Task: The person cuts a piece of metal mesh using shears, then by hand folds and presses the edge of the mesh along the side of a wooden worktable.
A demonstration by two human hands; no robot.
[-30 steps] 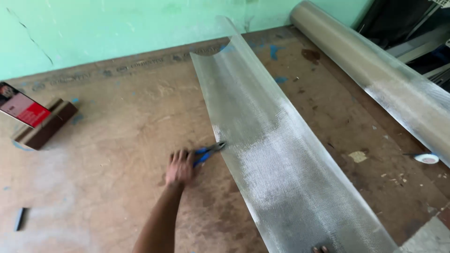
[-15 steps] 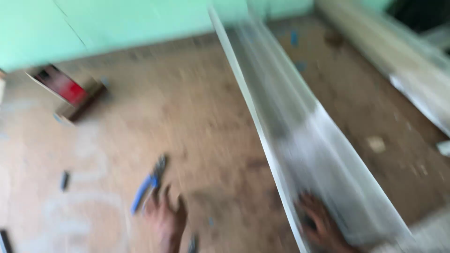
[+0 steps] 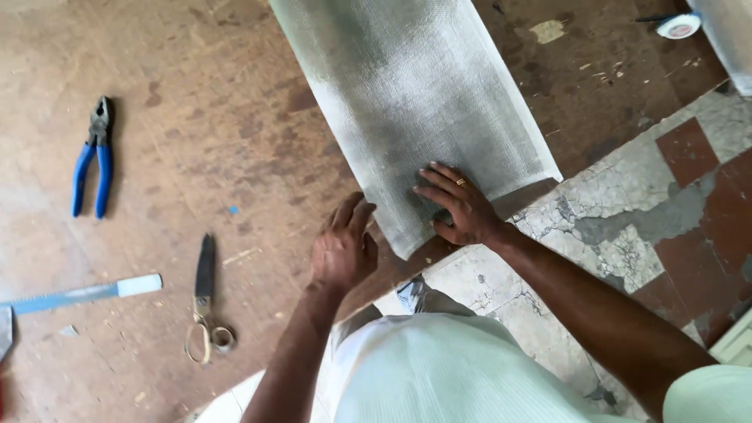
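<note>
Here the long strip of grey mesh sheet (image 3: pixel 415 102) lay on the brown plywood board (image 3: pixel 196 141), its long axis running from the person up and slightly left, its near end at the board's edge. The right hand (image 3: pixel 458 205) pressed flat on that end, fingers spread, gripping nothing. The left hand (image 3: pixel 343 247) curled loosely at the sheet's left edge. Blue-handled pliers (image 3: pixel 92 157) and scissors (image 3: pixel 205 301) lay well left; cracked tile floor (image 3: pixel 658 204) showed at the right.

Grey mesh sheet (image 3: pixel 415 102) lies curved on brown board (image 3: pixel 196 157)

Both hands (image 3: pixel 462 205) now on mesh sheet (image 3: pixel 415 102)
</note>
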